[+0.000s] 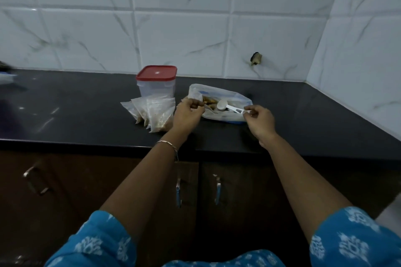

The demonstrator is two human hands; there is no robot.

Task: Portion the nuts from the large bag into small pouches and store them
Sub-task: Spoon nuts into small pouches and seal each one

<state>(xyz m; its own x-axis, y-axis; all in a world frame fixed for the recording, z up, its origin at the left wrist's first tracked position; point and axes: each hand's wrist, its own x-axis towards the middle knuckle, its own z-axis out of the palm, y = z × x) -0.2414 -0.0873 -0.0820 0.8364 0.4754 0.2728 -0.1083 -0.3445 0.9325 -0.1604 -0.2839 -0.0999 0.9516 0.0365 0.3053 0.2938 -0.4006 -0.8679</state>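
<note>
While the large bag (223, 98) lies on the black counter (86, 115), the left hand (188, 114) pinches its left edge and the right hand (259, 120) pinches the handle tip of the white scoop (225, 105) resting on it. Filled small pouches (155, 112) lean just left, against a red-lidded container (156, 81).

The left hand (188, 112) covers a corner of the bag (225, 95), the right hand (260, 121) hides the end of the scoop (223, 104), pouches (152, 112) mask the base of the container (156, 84), and a blurred object (5, 67) is cut off at left.
</note>
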